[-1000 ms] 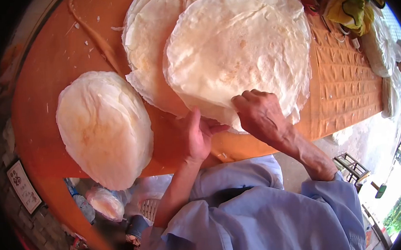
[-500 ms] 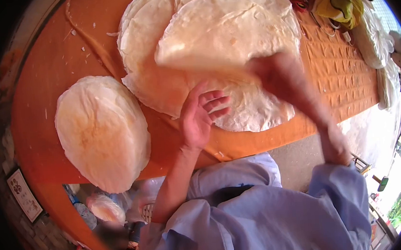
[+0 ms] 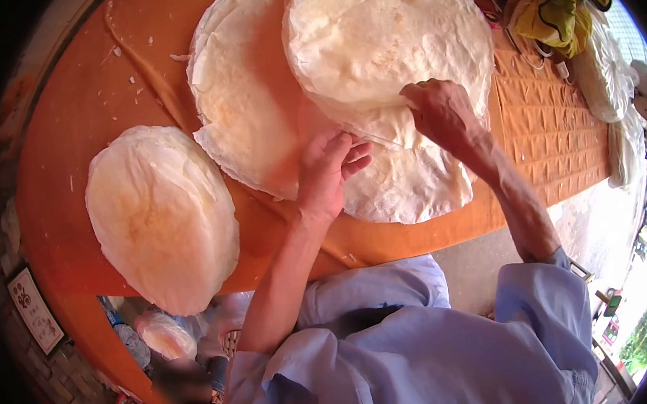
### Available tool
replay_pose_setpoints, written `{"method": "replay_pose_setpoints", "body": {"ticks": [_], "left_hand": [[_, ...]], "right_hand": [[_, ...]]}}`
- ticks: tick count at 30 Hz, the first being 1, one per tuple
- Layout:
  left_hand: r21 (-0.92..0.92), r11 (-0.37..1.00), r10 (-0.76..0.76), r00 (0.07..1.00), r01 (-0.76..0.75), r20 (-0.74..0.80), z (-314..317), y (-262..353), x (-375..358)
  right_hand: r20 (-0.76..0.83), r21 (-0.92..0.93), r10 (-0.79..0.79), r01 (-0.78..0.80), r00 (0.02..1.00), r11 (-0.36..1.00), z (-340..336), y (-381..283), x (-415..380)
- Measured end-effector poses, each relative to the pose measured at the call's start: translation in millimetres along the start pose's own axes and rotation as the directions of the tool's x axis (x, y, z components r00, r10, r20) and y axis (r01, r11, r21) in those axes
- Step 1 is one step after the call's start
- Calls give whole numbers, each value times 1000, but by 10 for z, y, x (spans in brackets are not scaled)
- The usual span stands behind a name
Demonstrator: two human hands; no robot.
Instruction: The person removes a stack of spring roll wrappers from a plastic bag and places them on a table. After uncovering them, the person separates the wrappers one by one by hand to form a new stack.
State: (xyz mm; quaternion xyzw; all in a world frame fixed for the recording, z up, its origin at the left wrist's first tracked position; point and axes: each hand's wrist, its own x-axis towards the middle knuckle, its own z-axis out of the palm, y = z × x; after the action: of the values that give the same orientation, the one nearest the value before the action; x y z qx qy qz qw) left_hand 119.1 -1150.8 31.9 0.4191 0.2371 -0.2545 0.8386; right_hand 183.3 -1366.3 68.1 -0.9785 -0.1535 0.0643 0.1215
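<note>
A large, thin round flatbread lies over the right part of a spread of similar thin sheets. My right hand is closed on its near edge, the fingers pinching a slightly raised fold. At the same edge, further left, my left hand has thumb and forefinger pinched on the rim, with the other fingers loosely curled. Beneath, another pale flatbread shows on the left, and a crinkled sheet sticks out toward me.
A folded stack of flatbread rests at the left of the orange-covered table, overhanging its near edge. Yellow cloth and clear plastic bags lie at the far right. Below the table is a bagged item.
The top flatbread has shifted right and away, uncovering more of the sheet under it on the left. My left hand has gone from open fingers to a pinch at the edge.
</note>
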Motion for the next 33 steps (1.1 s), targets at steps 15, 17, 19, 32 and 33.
{"method": "replay_pose_setpoints", "body": {"ticks": [15,17,19,32,33], "left_hand": [[-46,991,135,973,-128,186,227,-110,168],[-102,991,104,971,-84,214,182,-81,212],[-119,987,129,966,-105,223,216,-17,235],[-12,983,181,972,-182,151,285,102,273],[-25,983,184,975,-182,126,304,98,271]], "right_hand": [[-293,254,-51,129,955,959,103,-24,-270],[-250,243,-57,119,967,963,78,-37,-285],[-259,249,-60,127,964,960,93,-50,-273],[-249,335,-12,98,968,937,47,-14,-258],[-244,338,-8,93,970,936,50,-19,-271]]}}
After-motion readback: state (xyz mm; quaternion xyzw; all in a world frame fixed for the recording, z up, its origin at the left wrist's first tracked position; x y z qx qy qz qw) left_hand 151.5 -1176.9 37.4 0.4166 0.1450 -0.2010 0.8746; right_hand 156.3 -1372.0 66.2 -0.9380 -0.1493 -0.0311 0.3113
